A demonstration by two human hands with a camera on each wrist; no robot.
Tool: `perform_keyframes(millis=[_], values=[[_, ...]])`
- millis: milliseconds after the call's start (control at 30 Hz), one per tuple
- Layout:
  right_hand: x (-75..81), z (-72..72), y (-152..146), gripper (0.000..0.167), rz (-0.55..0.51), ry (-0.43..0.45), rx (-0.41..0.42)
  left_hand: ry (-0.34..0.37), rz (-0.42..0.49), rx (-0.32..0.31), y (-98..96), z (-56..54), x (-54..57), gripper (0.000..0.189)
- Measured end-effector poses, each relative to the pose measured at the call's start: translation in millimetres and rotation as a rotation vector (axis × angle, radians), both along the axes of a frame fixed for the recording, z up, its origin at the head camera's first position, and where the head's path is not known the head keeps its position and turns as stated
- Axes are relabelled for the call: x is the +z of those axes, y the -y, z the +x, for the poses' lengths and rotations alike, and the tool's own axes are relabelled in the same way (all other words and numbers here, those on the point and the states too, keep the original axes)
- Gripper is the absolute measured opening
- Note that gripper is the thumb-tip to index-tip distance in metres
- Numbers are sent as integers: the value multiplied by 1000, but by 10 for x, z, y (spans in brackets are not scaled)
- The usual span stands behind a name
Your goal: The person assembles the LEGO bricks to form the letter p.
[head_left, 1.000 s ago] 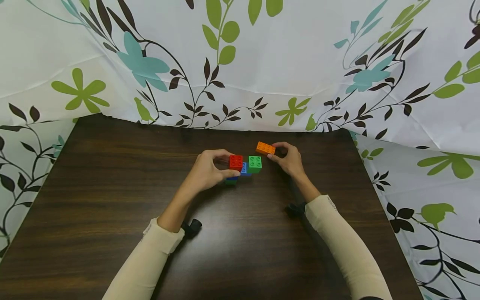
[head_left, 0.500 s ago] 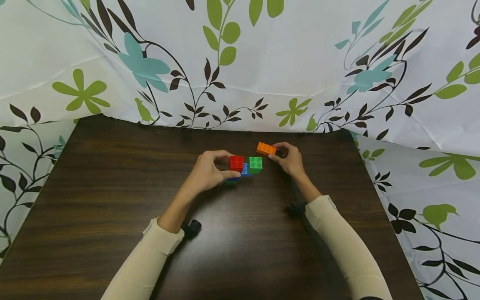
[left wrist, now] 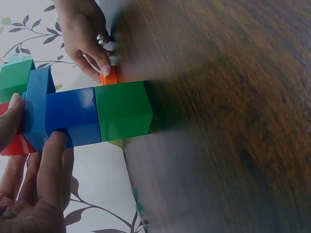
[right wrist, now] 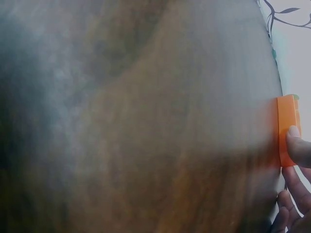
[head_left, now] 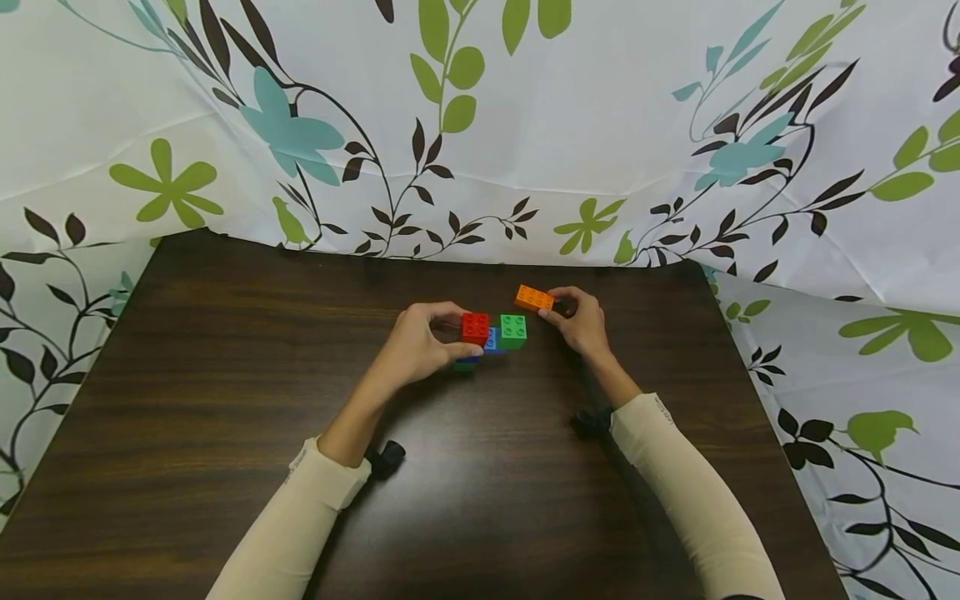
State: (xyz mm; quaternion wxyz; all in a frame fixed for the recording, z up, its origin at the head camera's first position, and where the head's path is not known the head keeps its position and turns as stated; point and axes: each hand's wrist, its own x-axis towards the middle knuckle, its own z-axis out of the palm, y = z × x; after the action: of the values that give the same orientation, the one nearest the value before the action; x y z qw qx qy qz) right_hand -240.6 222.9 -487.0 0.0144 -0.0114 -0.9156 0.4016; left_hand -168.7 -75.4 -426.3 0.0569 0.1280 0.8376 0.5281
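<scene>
Though smooth-sided, a stud-topped orange brick (head_left: 533,297) between right-hand fingers (head_left: 567,292).

Plain colour covers each glossy piece: a red plastic cube (head_left: 476,328), a green plastic cube (head_left: 513,327), a mid-blue plastic slab (left wrist: 36,111), a deeper-blue plastic cube (left wrist: 73,114), a second green plastic cube (left wrist: 125,111) and an orange oblong plastic brick (head_left: 535,298). Streaky grain runs through the dark-brown wood-look worktop (head_left: 480,525). White fabric hangings (head_left: 600,108) carry lime, teal and near-black leaves and flowers. From here, both cloth sleeves (head_left: 292,517) look cream.
</scene>
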Motion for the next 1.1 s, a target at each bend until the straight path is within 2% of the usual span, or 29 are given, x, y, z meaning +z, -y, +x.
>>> perform_keyframes(millis=[1100], values=[[137,82,-72,35,-19,-5,-28,2,11,-7,4,15,-13,38]])
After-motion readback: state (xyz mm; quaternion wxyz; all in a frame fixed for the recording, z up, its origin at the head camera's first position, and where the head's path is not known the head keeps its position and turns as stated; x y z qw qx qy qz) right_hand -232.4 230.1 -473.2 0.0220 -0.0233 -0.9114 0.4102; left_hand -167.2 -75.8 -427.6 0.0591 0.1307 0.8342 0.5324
